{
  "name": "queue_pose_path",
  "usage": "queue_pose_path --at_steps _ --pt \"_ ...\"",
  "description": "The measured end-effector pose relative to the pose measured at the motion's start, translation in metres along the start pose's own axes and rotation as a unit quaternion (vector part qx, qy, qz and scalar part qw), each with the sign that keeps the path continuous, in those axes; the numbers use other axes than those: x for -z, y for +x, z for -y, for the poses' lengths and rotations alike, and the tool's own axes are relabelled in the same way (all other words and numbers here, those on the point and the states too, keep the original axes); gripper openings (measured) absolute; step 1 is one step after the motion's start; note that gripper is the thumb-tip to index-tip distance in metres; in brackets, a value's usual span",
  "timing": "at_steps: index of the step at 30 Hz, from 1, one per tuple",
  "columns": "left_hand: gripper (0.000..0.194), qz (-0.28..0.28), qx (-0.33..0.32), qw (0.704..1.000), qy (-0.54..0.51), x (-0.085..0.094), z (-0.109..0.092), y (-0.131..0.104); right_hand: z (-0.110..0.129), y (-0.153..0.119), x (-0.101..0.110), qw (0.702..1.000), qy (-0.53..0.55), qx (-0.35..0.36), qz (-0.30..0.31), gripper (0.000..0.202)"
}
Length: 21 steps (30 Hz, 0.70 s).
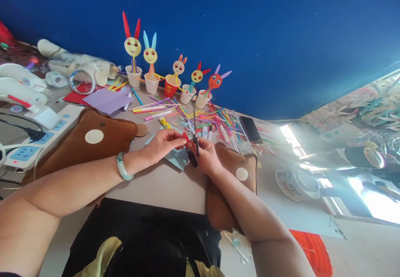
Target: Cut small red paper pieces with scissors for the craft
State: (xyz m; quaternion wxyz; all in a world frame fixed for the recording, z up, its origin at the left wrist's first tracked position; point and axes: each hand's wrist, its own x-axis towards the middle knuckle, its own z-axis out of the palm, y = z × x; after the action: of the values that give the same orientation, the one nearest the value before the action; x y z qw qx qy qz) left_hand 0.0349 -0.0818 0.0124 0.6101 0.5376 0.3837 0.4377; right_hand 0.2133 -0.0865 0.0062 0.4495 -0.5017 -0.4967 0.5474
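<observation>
My left hand [164, 145], with a jade-coloured bangle [125, 166] on its wrist, pinches a small piece of red paper [186, 138]. Around the handles of a pair of scissors [194, 121] my right hand [206, 155] is closed, the blades pointing up and away from me beside the red paper. Whether the blades touch the paper I cannot tell. Beneath both hands lie a grey-blue paper sheet [175, 158] and a dark-handled tool [191, 158], partly hidden. Just beyond is a yellow marker or glue tube [164, 123].
Several rabbit figures in paper cups [151, 83] line the blue wall. Coloured sticks [221, 129] are scattered before them. Brown cushions [106, 131] lie on both sides. A power strip [40, 141] and purple paper [108, 99] sit left; a phone [251, 129] and a paper cup [289, 185] right.
</observation>
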Motion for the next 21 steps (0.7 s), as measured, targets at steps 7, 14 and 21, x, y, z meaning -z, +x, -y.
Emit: queue_pose_path --at_steps 7,14,21 --pt "0.023 -0.012 0.018 0.999 -0.035 -0.002 0.001 0.001 0.003 -0.004 -0.004 1.000 0.008 0.009 0.007 0.034" --pt "0.022 -0.038 0.040 0.998 -0.032 -0.001 0.003 0.006 0.012 0.004 0.000 0.990 -0.008 0.128 -0.067 0.038" --pt "0.023 -0.013 0.045 0.998 -0.035 0.001 0.003 0.003 0.051 -0.038 -0.025 0.943 -0.090 0.319 -0.028 0.033"
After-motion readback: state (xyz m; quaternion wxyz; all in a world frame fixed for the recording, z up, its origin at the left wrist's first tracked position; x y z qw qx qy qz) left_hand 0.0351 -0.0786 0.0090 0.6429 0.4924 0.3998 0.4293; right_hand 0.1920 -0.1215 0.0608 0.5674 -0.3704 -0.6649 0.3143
